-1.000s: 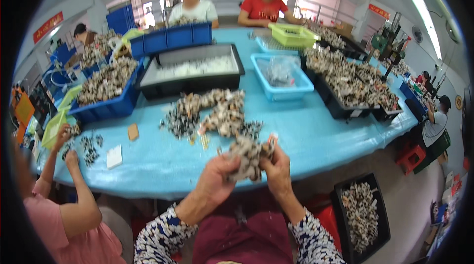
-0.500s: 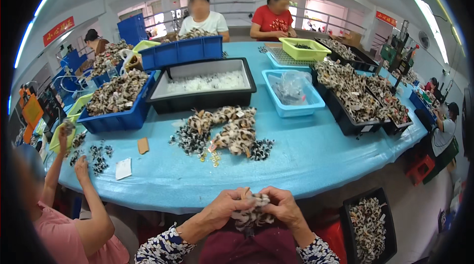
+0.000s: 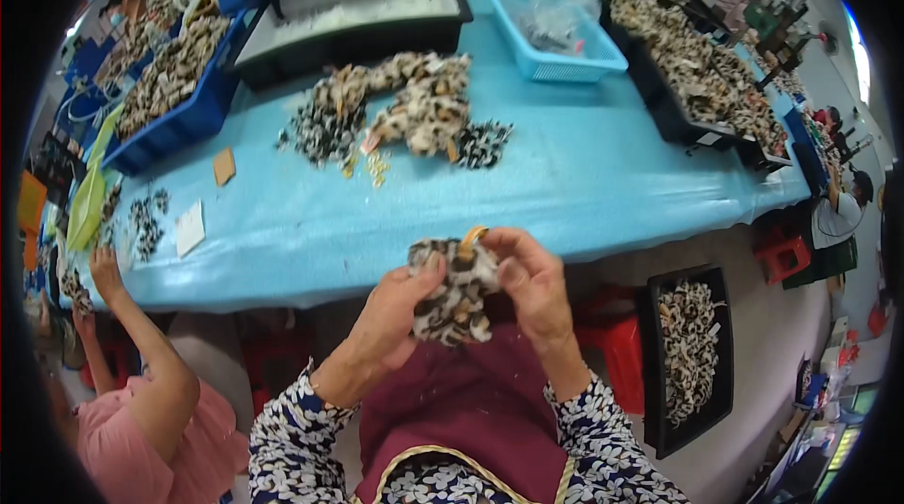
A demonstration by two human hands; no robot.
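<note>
My left hand [image 3: 388, 317] grips a mottled cream, brown and black furry plush piece [image 3: 450, 304] from its left side, thumb on top. My right hand [image 3: 535, 289] pinches the upper right of the same piece, near a small orange-tan part [image 3: 472, 238] that sticks up. The piece hangs over my maroon apron, just off the table's near edge. Ahead lies a heap of similar plush pieces [image 3: 435, 118]. Small black-and-white parts are piled to its left [image 3: 325, 132] and right [image 3: 483, 146], with little yellow parts [image 3: 377, 168] in front.
A blue-covered table [image 3: 603, 174] spans the view. On it stand a black tub [image 3: 367, 44] of white filling, a light blue basket [image 3: 557, 66], and blue [image 3: 179, 137] and black crates [image 3: 659, 113] of plush pieces. Beside a red stool, another black crate [image 3: 650, 363] sits low. A co-worker in pink sits at left.
The view has tipped downward, so the table sits higher. Both hands have raised and turned the plush piece, and its orange-tan part now shows by my right fingers.
</note>
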